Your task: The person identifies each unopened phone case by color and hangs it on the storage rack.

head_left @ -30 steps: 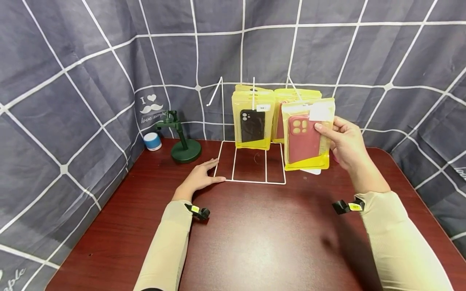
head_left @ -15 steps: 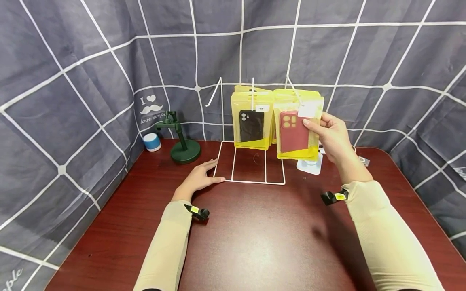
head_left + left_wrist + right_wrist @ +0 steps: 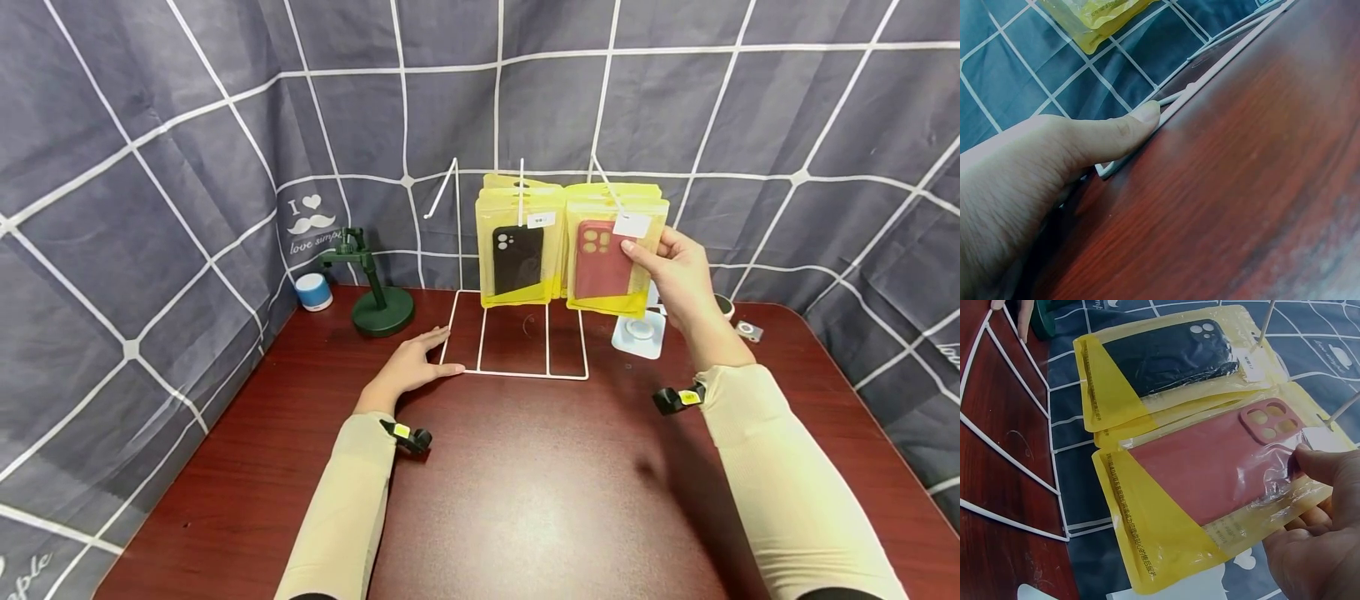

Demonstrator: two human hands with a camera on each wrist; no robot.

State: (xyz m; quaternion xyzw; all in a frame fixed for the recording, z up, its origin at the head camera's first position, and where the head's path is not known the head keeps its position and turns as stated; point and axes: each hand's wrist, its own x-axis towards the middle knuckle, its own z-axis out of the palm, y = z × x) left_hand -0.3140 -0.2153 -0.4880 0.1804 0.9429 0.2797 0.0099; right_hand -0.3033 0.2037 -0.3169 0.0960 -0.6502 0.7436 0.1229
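Note:
My right hand point(image 3: 684, 271) pinches the right edge of a yellow-bordered clear bag holding a red phone case point(image 3: 600, 267). The bag is at the right prong of a white wire display rack point(image 3: 525, 376), in front of other yellow bags there. In the right wrist view the prong meets the top of this bag point(image 3: 1166, 550); whether it passes through the hole is hard to tell. Bagged black phone cases point(image 3: 517, 262) hang on the middle prong. My left hand point(image 3: 408, 367) rests at the rack base's front left corner, thumb on the wire, fingers extended.
The rack's left prong point(image 3: 441, 190) juts forward. A dark green stand point(image 3: 382, 310) and a blue-and-white round container point(image 3: 313, 292) sit at the back left. A white square item with a round pad point(image 3: 639, 335) and a small grey object point(image 3: 748, 331) lie to the right.
The right hand has moved left and back with the bagged red phone case, bringing it to the right prong. The left hand has stayed still at the rack base.

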